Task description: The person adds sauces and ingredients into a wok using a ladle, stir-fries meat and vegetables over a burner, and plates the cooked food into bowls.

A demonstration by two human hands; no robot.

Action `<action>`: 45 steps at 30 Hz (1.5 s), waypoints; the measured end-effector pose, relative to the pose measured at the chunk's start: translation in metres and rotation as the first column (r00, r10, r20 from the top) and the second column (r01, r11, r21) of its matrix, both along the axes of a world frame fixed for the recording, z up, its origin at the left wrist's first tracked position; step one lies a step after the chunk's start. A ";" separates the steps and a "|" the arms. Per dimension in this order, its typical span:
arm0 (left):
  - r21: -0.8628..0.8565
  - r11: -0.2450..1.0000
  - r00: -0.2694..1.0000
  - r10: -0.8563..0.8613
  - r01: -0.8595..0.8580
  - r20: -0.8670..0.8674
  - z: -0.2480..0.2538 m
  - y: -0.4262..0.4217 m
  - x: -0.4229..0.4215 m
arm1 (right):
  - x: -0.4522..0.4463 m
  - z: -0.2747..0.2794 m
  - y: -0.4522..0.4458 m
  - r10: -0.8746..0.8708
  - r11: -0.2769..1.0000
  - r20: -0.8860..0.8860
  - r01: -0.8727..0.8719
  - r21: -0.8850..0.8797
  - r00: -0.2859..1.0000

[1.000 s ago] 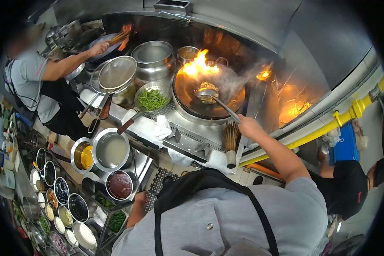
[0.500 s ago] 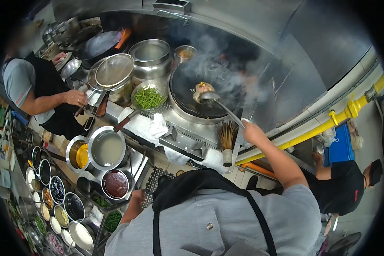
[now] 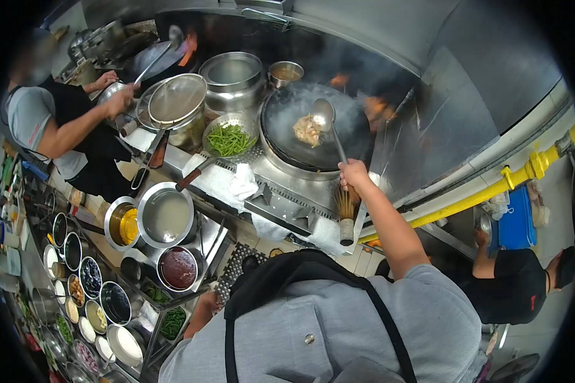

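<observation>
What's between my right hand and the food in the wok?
In the head view, the near rim of the wok and some bare inside, with the ladle reaching over both from your right hand toward the food.

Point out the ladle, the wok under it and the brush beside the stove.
Ladle (image 3: pixel 323 113): head view, on its bowl.
Wok (image 3: pixel 283 143): head view, on its inner wall.
Brush (image 3: pixel 346 232): head view, on its handle.
</observation>
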State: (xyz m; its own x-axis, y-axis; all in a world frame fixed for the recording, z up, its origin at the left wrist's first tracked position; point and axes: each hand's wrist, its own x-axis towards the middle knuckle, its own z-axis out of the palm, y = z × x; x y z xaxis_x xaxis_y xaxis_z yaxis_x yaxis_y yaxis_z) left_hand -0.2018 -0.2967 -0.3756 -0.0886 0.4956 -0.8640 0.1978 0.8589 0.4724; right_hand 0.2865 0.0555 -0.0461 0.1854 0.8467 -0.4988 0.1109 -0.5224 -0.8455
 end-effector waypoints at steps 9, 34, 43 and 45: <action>0.097 0.987 0.991 -0.128 0.131 -0.036 -0.005 0.012 -0.011 | -0.011 0.013 0.013 -0.026 0.999 -0.091 0.022 -0.045 0.995; 0.046 0.982 0.982 -0.181 0.183 -0.046 0.033 0.019 0.005 | 0.029 0.012 0.017 0.216 0.976 0.211 -0.218 -0.013 0.953; 0.085 0.969 0.971 -0.227 0.233 -0.068 0.006 0.027 -0.010 | 0.035 0.019 0.010 0.222 0.963 0.383 -0.263 0.057 0.896; 0.108 0.931 0.932 -0.334 0.350 -0.141 -0.012 0.022 -0.016 | 0.038 0.021 0.023 0.297 0.941 0.463 -0.339 0.008 0.835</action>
State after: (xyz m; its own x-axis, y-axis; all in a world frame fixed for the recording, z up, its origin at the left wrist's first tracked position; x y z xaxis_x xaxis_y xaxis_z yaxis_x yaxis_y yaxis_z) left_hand -0.2176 -0.2744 -0.3878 0.0085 0.6202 -0.7844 0.5298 0.6625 0.5295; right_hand 0.3247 0.0788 -0.0253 0.0839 0.9330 -0.3499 0.6361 -0.3204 -0.7019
